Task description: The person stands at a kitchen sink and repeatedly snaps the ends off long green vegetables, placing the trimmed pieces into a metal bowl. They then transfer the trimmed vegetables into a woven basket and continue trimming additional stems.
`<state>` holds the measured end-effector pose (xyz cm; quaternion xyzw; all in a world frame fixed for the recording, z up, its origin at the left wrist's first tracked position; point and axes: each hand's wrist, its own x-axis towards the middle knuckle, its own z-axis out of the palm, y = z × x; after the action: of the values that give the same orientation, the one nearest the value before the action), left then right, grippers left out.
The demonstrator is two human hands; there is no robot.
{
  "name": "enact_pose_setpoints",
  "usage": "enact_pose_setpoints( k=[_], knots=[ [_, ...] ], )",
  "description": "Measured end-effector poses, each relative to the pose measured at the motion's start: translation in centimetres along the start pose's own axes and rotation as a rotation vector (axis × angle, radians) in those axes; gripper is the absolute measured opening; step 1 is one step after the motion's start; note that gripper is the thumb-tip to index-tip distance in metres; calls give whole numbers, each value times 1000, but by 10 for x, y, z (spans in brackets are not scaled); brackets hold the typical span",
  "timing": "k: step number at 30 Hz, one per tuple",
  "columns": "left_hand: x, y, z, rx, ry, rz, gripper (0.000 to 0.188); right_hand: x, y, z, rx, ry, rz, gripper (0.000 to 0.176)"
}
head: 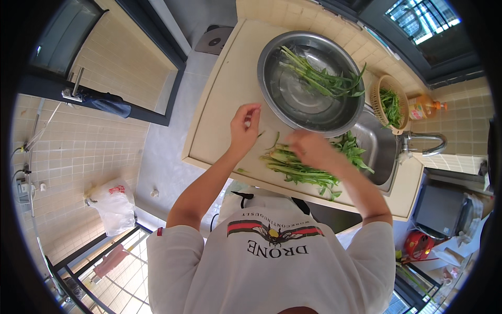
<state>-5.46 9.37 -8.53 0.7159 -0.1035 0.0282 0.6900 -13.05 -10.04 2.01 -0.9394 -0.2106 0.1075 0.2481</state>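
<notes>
My left hand (246,127) is raised over the counter, left of a wide steel basin (270,104). Its fingers curl towards the thumb; whether a small piece is pinched there is unclear. Motion blurs my right hand (311,150), which is at a pile of leafy green stalks (292,167) on the counter. Its fingertips are too blurred to show a grip. The pile's cut ends face left, and its leaves (353,151) reach over the sink's edge. A bunch of greens (313,74) lies in water in the basin. Short stem scraps (243,170) lie near the pile.
Right of the basin is a steel sink (378,145) with a curved faucet (431,145). A tan plastic basket (378,98) of greens stands behind it, beside an orange bottle (425,106). The counter's raised edge (196,160) runs along the left and front.
</notes>
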Motion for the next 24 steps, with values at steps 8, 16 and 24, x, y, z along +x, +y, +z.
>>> enact_pose_setpoints(
  k=[8,16,24],
  knots=[
    [-32,-23,-20,54,-115,-212,19,-11,44,88,-198,-142,234,37],
    [23,2,53,-116,-64,-422,64,-23,48,85,-233,-92,252,25],
    [20,8,63,-228,-113,-507,53,-35,50,86,-91,36,261,29]
  ],
)
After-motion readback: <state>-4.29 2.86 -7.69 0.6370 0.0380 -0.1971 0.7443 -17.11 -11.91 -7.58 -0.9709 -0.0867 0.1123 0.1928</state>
